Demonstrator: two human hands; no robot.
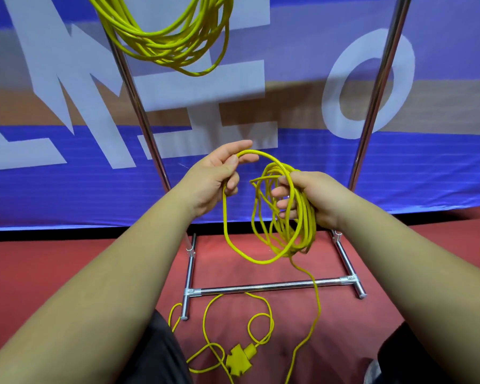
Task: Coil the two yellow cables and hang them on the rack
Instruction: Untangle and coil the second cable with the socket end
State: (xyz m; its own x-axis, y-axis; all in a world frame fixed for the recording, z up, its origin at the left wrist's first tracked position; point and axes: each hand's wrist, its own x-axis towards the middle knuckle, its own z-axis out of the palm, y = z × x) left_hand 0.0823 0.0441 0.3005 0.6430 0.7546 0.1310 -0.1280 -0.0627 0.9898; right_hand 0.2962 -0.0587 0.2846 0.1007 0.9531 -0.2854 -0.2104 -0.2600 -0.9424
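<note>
Between rack [261, 287] uprights: right hand [316, 198] clenched round half-made coil [306, 231], left hand [214, 178] pinching next loop [224, 214]. Other coil [161, 42] hangs up top. Risks, my guess: slack [319, 311] crosses the base bar, so plug [241, 358] may snag there; uneven loops could slip or tangle. Cable jacket smooth, glossy, springy-looking. Rack polished round tube. Floor [39, 259] matte red.

Single head-worn wide-angle view, facing forward and down, close above rack [261, 286] base.
</note>
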